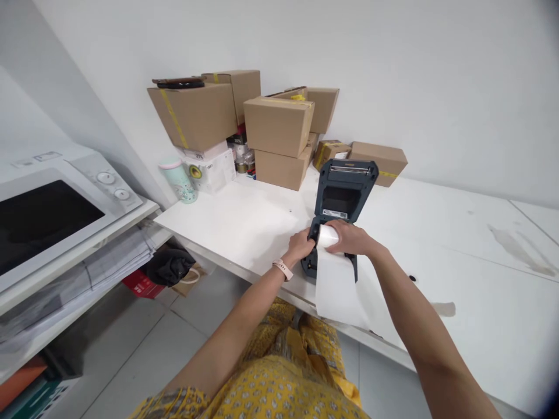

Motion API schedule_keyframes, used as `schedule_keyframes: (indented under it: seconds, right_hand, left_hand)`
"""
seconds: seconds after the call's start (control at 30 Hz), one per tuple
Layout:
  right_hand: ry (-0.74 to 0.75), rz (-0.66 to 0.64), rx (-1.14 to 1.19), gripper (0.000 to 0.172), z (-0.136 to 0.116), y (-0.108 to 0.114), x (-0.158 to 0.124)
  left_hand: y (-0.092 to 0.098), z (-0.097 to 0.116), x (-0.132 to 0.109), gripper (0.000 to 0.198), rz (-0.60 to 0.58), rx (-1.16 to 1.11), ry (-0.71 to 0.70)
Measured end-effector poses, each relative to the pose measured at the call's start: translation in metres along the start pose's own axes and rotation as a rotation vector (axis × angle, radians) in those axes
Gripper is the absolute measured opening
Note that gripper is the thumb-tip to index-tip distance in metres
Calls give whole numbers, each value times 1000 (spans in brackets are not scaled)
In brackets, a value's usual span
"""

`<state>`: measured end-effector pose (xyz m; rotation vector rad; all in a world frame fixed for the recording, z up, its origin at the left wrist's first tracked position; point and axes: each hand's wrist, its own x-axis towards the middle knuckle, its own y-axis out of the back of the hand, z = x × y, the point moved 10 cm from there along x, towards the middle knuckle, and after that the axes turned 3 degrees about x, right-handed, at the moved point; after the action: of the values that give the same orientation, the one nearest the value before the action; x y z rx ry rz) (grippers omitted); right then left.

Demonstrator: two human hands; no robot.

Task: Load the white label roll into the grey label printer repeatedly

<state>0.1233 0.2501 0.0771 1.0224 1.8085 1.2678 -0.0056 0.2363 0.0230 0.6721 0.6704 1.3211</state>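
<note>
A dark blue-grey label printer (345,195) stands on the white table (458,244) with its lid swung open and upright. My right hand (349,237) is closed round a white paper roll (327,235) held over the printer's bay. A loose strip of paper (336,288) hangs from the roll over the table's front edge. My left hand (300,244), with a pink watch strap on the wrist, rests its curled fingers on the printer's left side next to the roll.
Several cardboard boxes (277,125) are stacked against the back wall, with a white box (209,169) and a mint tumbler (179,180) to their left. A white microwave (52,203) sits on a shelf at the left. Bags lie on the floor under the table corner.
</note>
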Motion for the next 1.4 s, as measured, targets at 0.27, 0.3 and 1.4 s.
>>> schedule_keyframes:
  seconds: [0.27, 0.3, 1.4]
  right_hand:
    - [-37, -55, -51, 69, 24, -21, 2]
    - [-35, -56, -54, 70, 25, -24, 3]
    - [132, 1008, 242, 52, 13, 169, -43]
  left_hand:
    - [-2, 13, 0, 45, 22, 88, 13]
    - [-2, 14, 0, 44, 20, 86, 11]
    - [-26, 105, -61, 49, -225, 258, -545]
